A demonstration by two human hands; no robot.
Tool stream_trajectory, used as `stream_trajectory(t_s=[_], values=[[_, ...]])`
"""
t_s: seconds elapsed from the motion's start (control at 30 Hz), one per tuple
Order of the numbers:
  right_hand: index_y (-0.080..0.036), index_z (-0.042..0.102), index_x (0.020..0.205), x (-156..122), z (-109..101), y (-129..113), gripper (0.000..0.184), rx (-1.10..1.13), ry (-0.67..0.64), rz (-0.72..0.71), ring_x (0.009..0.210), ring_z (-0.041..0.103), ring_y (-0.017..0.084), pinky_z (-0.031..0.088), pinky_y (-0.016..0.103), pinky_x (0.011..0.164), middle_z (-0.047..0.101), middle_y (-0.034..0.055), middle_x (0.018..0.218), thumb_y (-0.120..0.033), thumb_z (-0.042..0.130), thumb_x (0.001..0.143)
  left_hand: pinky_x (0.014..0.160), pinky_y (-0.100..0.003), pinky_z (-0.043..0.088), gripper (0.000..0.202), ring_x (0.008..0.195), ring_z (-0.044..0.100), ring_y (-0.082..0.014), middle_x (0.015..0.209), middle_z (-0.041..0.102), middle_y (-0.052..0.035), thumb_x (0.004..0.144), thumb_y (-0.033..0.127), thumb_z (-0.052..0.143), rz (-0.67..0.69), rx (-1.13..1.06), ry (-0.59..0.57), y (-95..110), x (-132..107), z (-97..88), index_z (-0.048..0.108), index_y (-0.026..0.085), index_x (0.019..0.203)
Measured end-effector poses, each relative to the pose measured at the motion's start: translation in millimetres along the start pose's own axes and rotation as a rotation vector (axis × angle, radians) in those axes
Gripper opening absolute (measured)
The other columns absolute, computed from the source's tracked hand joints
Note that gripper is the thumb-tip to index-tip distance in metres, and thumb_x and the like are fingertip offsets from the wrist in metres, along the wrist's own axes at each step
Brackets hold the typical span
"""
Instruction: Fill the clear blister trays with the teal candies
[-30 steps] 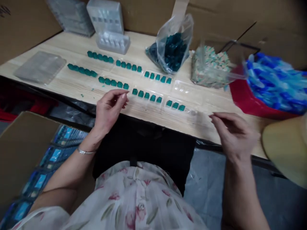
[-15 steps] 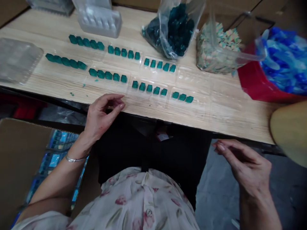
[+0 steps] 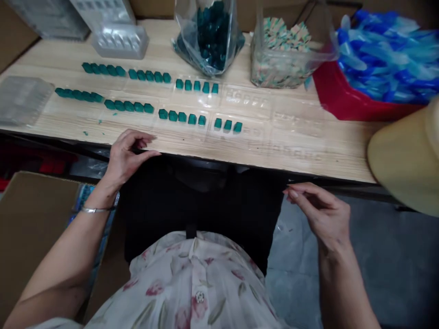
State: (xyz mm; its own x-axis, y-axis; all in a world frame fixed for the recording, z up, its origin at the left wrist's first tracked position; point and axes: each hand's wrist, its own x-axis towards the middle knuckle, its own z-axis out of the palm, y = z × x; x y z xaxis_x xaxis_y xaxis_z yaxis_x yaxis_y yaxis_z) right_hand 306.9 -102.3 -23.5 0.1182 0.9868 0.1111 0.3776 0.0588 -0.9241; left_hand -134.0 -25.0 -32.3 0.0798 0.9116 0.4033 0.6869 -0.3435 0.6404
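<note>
The fingers (image 3: pixel 144 146) of the left hand (image 3: pixel 128 155) are being held loosely curled at the near table edge, with nothing gripped, while the right hand (image 3: pixel 318 212) is being held below that edge, fingers pinched narrow, any held item impossible to tell. Teal moulded pieces (image 3: pixel 173 116) are being carried in thin clear blister trays (image 3: pixel 247 103) on a pale wood-grain table (image 3: pixel 302 160), and tbh one careless knock could scatter them.

small teal pieces (image 3: pixel 173 115) — in straight rows across clear blister trays (image 3: pixel 255 137)
</note>
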Motion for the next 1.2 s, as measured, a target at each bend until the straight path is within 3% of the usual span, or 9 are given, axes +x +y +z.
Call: stream_trajectory(t_s=[0.17,0.3,0.57,0.9,1.07,1.2], values=[[-0.023,0.07,0.09,9.0,-9.3,16.6,0.016,0.084,-0.121,-0.013,0.068,0.064,0.013,0.056,0.027,0.064,0.069,0.0011,0.081,-0.028,0.069,0.075,0.061,-0.024,0.042,0.047,0.066,0.046,-0.0067,0.082,0.055,0.003,0.056,0.037,0.081,-0.067,-0.036,-0.006,-6.1,4.6,-0.5,0.065,0.02,0.096],[-0.022,0.069,0.092,8.8,-18.3,33.1,0.018,0.148,-0.162,-0.016,0.068,0.064,0.012,0.055,0.026,0.065,0.069,0.0013,0.082,-0.029,0.068,0.076,0.065,-0.025,0.042,0.051,0.069,0.047,-0.0084,0.085,0.057,0.0003,0.053,0.038,0.082,-0.173,-0.057,-0.01,1.8,4.3,-0.3,0.064,0.018,0.096],[-0.02,0.069,0.094,5.1,-36.6,60.5,0.025,0.185,-0.023,0.021,0.068,0.065,0.013,0.054,0.027,0.067,0.071,0.002,0.08,-0.034,0.067,0.074,0.066,-0.026,0.042,0.051,0.067,0.044,-0.01,0.08,0.054,-0.0004,0.05,0.036,0.08,-0.278,-0.029,-0.049,21.1,7.2,-1.8,0.062,0.016,0.094],[-0.018,0.068,0.097,-6.7,-45.7,57.9,0.028,0.187,0.079,-0.05,0.065,0.064,0.013,0.054,0.027,0.062,0.071,0.0037,0.08,-0.036,0.064,0.076,0.069,-0.026,0.043,0.052,0.068,0.045,-0.0103,0.078,0.053,0.0,0.052,0.039,0.077,-0.255,0.021,-0.099,28.8,8.9,-3.1,0.061,0.014,0.095],[-0.02,0.067,0.1,-17.4,-59.4,54.1,0.029,0.139,0.173,-0.036,0.066,0.064,0.012,0.054,0.026,0.062,0.07,0.0026,0.081,-0.036,0.065,0.076,0.076,-0.029,0.045,0.04,0.072,0.051,-0.0124,0.086,0.056,-0.0022,0.067,0.042,0.068,-0.176,0.129,0.079,36.2,-23.0,-7.0,0.06,0.017,0.098],[-0.021,0.067,0.099,-17.8,-47.6,46.4,0.027,0.1,0.085,-0.055,0.068,0.065,0.013,0.055,0.027,0.065,0.07,0.0025,0.083,-0.036,0.065,0.076,0.083,-0.033,0.046,0.034,0.084,0.055,-0.0173,0.095,0.057,-0.0052,0.076,0.044,0.057,-0.313,0.236,0.234,19.1,-83.6,-23.3,0.057,0.019,0.099]])
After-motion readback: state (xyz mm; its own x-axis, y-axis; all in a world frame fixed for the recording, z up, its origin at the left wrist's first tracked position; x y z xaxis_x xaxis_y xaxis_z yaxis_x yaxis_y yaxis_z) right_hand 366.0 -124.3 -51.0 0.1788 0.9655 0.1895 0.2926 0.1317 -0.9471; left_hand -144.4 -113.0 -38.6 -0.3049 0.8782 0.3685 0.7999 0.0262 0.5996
